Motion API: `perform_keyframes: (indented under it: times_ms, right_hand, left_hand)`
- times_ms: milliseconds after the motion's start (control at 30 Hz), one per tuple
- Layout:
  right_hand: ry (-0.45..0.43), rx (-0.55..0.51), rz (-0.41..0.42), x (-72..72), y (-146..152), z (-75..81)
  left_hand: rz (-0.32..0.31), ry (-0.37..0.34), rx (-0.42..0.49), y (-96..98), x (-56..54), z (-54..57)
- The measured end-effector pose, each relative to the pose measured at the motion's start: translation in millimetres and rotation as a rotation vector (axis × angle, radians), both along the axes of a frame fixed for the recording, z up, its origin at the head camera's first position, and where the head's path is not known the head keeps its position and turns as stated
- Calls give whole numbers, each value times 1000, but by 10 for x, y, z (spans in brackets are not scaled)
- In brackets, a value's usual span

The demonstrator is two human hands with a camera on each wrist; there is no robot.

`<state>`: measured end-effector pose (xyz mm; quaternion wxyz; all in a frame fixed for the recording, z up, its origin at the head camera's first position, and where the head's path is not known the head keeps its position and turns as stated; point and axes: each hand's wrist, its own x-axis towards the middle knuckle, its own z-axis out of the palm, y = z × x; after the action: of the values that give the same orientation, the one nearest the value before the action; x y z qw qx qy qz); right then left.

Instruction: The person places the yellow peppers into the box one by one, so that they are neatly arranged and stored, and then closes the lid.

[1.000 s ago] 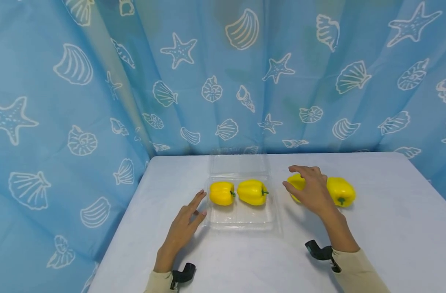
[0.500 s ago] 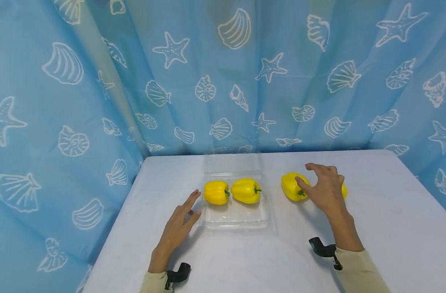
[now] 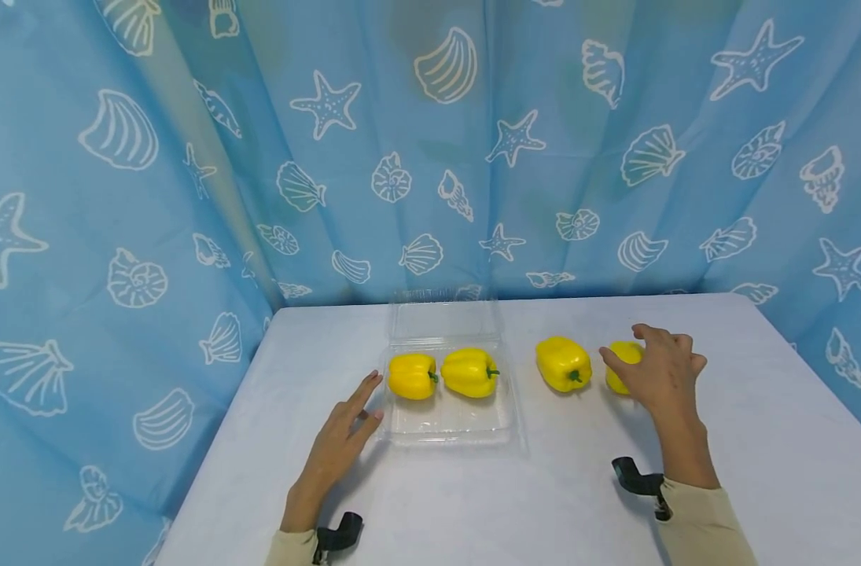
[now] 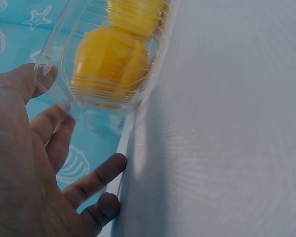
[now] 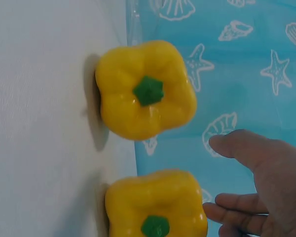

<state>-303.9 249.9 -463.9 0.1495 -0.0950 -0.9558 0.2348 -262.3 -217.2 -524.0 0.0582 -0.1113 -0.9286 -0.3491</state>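
Observation:
Two yellow bell peppers (image 3: 469, 373) lie side by side in a clear plastic clamshell box (image 3: 444, 435), its lid standing up behind. At the box's left edge is my left hand (image 3: 341, 440), fingers extended; the left wrist view puts the thumb and fingertips right at the rim (image 4: 49, 89). On the right, another yellow bell pepper (image 3: 563, 364) sits on the table. Over the rightmost yellow bell pepper (image 3: 623, 364), my right hand (image 3: 664, 373) hovers with thumb and fingers spread, partly hiding it. The right wrist view shows that pepper (image 5: 155, 205) beside the fingertips, not gripped.
The white table (image 3: 430, 503) runs back to a blue curtain (image 3: 430, 157) printed with shells and starfish, which also hangs along the left side. A black wrist mount (image 3: 341, 532) is on the left wrist, another black mount (image 3: 638, 479) on the right.
My right hand has moved right, from over the nearer loose pepper to over the rightmost one. The left hand stays by the box. The head view has shifted slightly.

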Motion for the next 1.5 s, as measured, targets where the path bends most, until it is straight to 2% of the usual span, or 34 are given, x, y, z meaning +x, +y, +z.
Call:
perform_keyframes:
  times_ms: [433,833,1200,1500]
  right_hand:
    - [-112,37,-73,-37,134,-67]
    - [-301,32,-91,18,230,-50]
    - [-285,12,-48,59,303,18]
    - [-189,-13,-29,95,296,90]
  left_hand:
    - [7,-12,9,-11,4,7]
    - [-15,4,11,10,12,-8]
    - [-3,-6,-7,29,-9,-10]
    - [1,-7,-13,5,8,9]
